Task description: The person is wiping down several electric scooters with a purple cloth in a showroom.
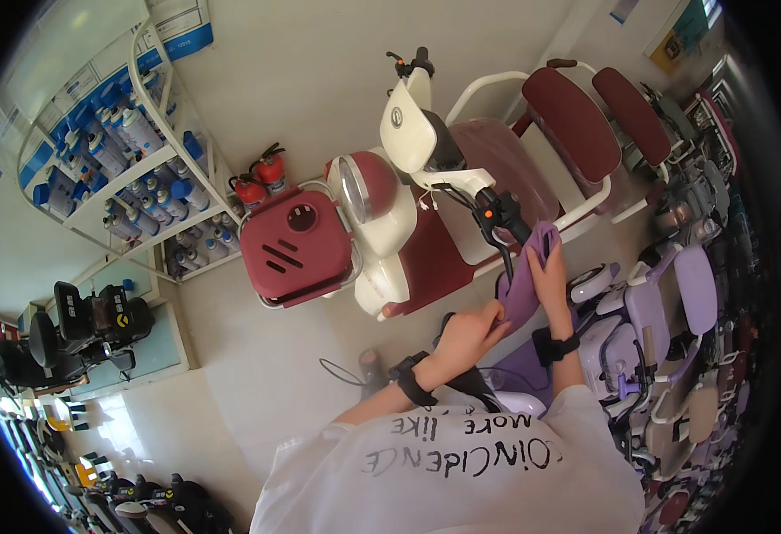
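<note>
A purple cloth (pixel 522 289) is stretched between my two hands, beside the near handlebar (pixel 508 218) of a white and dark-red mobility scooter (pixel 382 222). My left hand (pixel 469 340) pinches the cloth's lower left edge. My right hand (pixel 549 278) grips its upper right part, close to the end of the handlebar. The black brake lever (pixel 500 252) reaches toward the cloth. From here I cannot tell whether the cloth touches the lever or the grip, whose end is partly hidden. Black bands circle both wrists.
A dark-red lidded basket (pixel 292 245) sits on the scooter's front. Two fire extinguishers (pixel 270 169) stand by the wall, near a white rack (pixel 154 160) of spray cans. A purple scooter (pixel 618 347) and other vehicles crowd the right. Black scooters (pixel 92 320) stand at left.
</note>
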`<state>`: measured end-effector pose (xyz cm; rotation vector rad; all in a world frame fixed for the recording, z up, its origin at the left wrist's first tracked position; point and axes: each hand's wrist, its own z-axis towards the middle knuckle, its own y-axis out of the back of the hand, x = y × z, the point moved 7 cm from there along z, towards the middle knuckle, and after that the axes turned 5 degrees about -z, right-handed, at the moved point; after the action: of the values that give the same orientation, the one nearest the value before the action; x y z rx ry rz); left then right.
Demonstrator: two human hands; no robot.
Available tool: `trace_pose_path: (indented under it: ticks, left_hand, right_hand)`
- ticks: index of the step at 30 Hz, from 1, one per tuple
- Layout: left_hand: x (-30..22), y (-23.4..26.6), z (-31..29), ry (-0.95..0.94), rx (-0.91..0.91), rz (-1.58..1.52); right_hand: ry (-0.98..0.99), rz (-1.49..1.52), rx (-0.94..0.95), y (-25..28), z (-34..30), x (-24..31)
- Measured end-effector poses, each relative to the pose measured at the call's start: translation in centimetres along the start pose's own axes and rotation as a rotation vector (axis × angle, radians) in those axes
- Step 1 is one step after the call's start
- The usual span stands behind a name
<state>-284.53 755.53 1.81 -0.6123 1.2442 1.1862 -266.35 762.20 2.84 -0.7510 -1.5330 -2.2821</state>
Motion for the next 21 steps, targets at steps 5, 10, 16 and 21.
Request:
trace_pose_path:
  ticks: [5,10,16,21]
  left_hand:
    - [0.0,0.1,0.4,-0.003,-0.015,-0.001]
    - [-0.7,-1.2,1.0,0.121,-0.022,-0.024]
    - [-1.5,-0.9,1.4,0.198,-0.267,0.252]
    - [-2.7,0.3,0.9,0.186,-0.79,0.373]
  right_hand:
    - [0.023,0.064,0.196,-2.1,2.2,0.5]
    - [-0.126,0.591,0.643,-6.9,4.2,-2.6]
    - [-0.064,0.762,0.787,-8.7,3.5,-0.4]
    - [0.399,0.766,0.517,-4.6,5.6,7.5]
